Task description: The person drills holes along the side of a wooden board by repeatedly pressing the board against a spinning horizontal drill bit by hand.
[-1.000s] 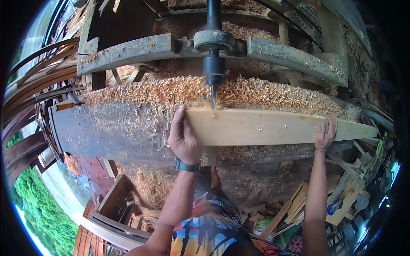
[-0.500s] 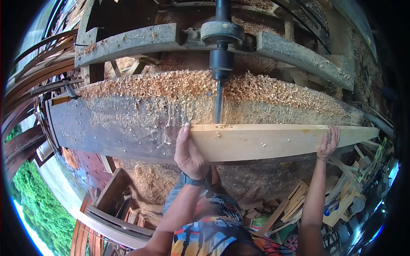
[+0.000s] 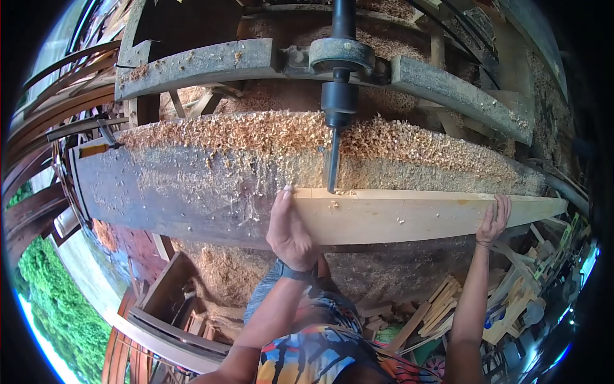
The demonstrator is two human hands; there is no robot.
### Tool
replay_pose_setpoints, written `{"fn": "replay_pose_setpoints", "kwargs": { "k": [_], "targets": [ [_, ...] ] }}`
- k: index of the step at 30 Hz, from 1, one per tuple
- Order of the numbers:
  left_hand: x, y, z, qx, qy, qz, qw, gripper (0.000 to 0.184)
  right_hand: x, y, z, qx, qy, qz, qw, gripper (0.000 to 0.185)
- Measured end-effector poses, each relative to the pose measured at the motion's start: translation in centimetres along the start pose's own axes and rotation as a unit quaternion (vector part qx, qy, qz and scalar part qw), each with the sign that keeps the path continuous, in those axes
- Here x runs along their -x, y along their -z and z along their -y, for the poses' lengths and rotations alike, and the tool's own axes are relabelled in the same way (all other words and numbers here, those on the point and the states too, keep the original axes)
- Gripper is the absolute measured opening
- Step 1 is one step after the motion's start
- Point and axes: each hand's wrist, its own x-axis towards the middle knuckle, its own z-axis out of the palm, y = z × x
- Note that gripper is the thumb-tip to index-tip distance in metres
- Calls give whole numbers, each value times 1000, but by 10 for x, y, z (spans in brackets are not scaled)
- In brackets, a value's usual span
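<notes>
A long pale wooden board [image 3: 396, 217] lies along the near side of a dark work table [image 3: 185, 198]. My left hand [image 3: 291, 233] wraps the board's left end, with fingertips at its upper left corner. Farther right, my right hand [image 3: 494, 219] grips the same board from its near edge, fingers over the top face. A drill bit [image 3: 334, 163] in a black chuck [image 3: 339, 101] on a horizontal shaft points toward me. Its tip meets the board's far edge, a little right of my left hand. Small wood chips dot the board by the tip.
Wood shavings [image 3: 256, 131] are heaped along the table's far side. Behind stands a wooden frame beam [image 3: 204, 67]. A tool with a wooden handle [image 3: 94, 150] rests at the table's left end. Offcuts [image 3: 441, 307] are piled at lower right, and a wooden box [image 3: 169, 285] stands lower left.
The drill and table sit slightly farther right and lower in view. The bit, blurred before, now looks sharp. Both hands keep their grip on the board.
</notes>
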Motion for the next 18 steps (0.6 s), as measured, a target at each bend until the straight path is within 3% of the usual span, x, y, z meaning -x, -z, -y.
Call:
{"fn": "replay_pose_setpoints", "kwargs": {
  "k": [18],
  "targets": [
    [-3,-2,1,-89,-15,1,996,29,-2,0,-2,11,-3,2,1000,32]
  ]
}}
